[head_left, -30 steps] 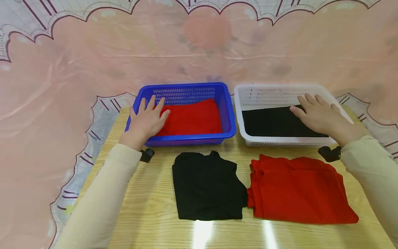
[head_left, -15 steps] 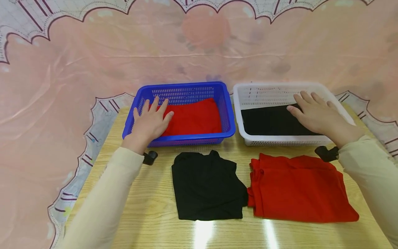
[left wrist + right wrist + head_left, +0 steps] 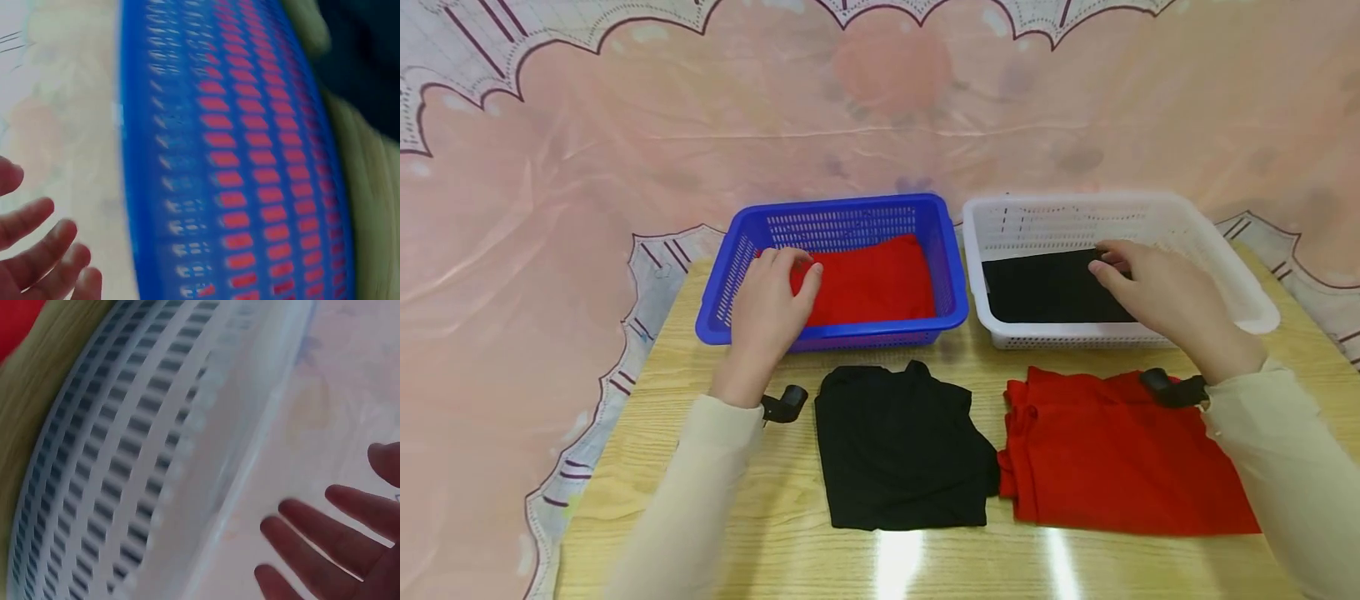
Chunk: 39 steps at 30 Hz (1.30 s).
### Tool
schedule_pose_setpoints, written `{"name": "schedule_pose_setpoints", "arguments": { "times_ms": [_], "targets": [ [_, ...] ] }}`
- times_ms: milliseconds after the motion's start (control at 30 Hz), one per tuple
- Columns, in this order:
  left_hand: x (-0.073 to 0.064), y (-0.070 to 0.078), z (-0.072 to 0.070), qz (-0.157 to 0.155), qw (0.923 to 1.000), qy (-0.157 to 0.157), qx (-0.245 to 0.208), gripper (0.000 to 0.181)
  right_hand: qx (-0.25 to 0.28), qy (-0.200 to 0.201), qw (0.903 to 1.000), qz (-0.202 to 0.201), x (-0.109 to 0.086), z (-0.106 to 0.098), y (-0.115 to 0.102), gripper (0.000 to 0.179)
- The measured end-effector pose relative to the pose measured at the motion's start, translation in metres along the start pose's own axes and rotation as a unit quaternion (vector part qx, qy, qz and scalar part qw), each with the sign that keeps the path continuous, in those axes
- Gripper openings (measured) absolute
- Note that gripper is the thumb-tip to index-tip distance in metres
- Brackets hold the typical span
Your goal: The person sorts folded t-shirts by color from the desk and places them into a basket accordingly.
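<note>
My left hand (image 3: 769,307) hovers over the left side of a blue plastic basket (image 3: 865,332), its fingers loosely bent with nothing in them. A folded red cloth (image 3: 872,283) lies inside that basket. Above the white basket (image 3: 1075,336), my right hand (image 3: 1172,296) hangs with relaxed, bent fingers and holds nothing. Folded black cloth (image 3: 1045,287) lies in the white basket, partly hidden by that hand. In the left wrist view the fingers (image 3: 56,240) are apart from the blue basket's rim. The right wrist view shows spread fingers (image 3: 312,531) beside the white basket's wall (image 3: 131,450).
In front of the baskets, a folded black garment (image 3: 902,450) lies on the wooden table (image 3: 805,533). To its right is a folded red garment (image 3: 1120,467), partly covered by the right sleeve (image 3: 1262,450). A patterned pink cloth (image 3: 775,100) hangs behind.
Both hands have gone from spread, straight fingers to loosely bent ones. The left hand has shifted right and slightly nearer; the right hand has dropped a little and moved slightly left.
</note>
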<state>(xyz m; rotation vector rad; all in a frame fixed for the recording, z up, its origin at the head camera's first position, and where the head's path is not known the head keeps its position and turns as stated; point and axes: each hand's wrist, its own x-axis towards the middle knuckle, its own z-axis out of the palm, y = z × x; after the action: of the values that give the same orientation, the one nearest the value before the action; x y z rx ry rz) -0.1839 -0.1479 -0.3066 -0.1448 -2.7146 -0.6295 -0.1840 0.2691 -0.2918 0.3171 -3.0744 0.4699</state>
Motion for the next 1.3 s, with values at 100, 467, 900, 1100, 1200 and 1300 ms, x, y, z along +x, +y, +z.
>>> {"name": "schedule_pose_setpoints", "arguments": {
  "times_ms": [100, 467, 900, 1100, 1200, 1300],
  "targets": [
    [-0.011, 0.004, -0.001, -0.016, 0.9982, 0.024, -0.053, 0.036, 0.055, 0.039, 0.9977, -0.001, -0.007, 0.004, -0.007, 0.052],
    [-0.043, 0.005, -0.009, -0.101, 0.9682, -0.028, -0.227, 0.036, 0.210, 0.063, 0.9756, 0.008, -0.022, 0.020, -0.041, 0.044],
    [-0.049, 0.009, -0.013, -0.095, 0.9530, -0.158, -0.240, 0.036, 0.309, 0.046, 0.9497, -0.011, -0.024, 0.034, -0.055, 0.035],
    [-0.049, 0.008, -0.010, -0.046, 0.9482, -0.262, -0.174, 0.029, 0.294, 0.009, 0.9558, -0.013, -0.025, 0.038, -0.060, 0.037],
    [-0.050, 0.006, -0.008, -0.017, 0.9367, -0.316, -0.150, 0.028, 0.280, -0.003, 0.9598, -0.012, -0.027, 0.041, -0.061, 0.036],
    [-0.050, 0.003, -0.004, -0.005, 0.9336, -0.337, -0.122, 0.029, 0.277, -0.011, 0.9602, -0.030, -0.027, 0.042, -0.063, 0.036]
  ]
}}
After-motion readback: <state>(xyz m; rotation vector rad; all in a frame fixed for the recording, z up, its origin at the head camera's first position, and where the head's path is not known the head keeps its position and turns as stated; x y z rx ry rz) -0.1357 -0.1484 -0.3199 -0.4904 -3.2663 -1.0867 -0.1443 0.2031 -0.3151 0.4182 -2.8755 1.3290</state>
